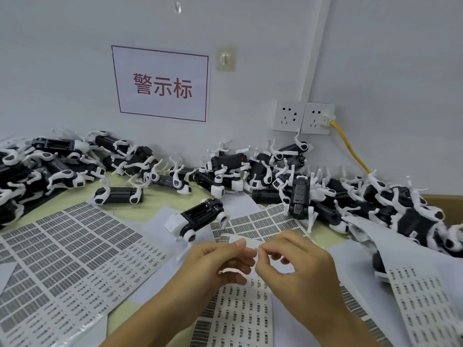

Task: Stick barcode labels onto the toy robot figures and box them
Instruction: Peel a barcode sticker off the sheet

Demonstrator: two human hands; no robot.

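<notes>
left hand (220,261): pinching label sheet (240,240)
right hand (295,269): fingertips pinched at sheet edge, likely peeling
target: toy robot (200,219), just beyond-left; left grip nearer
axis: diagonal

— What do you have on your arms?

— Nothing. Both my forearms come into view bare from the lower edge, with no sleeve or cuff showing on either.

— And the hands?

— My left hand (220,261) and my right hand (298,266) wear no gloves. The nails I can see are short and unpainted.

— Anything on the fingers?

— A small glint low on a left finger; I cannot tell what it is.
</notes>
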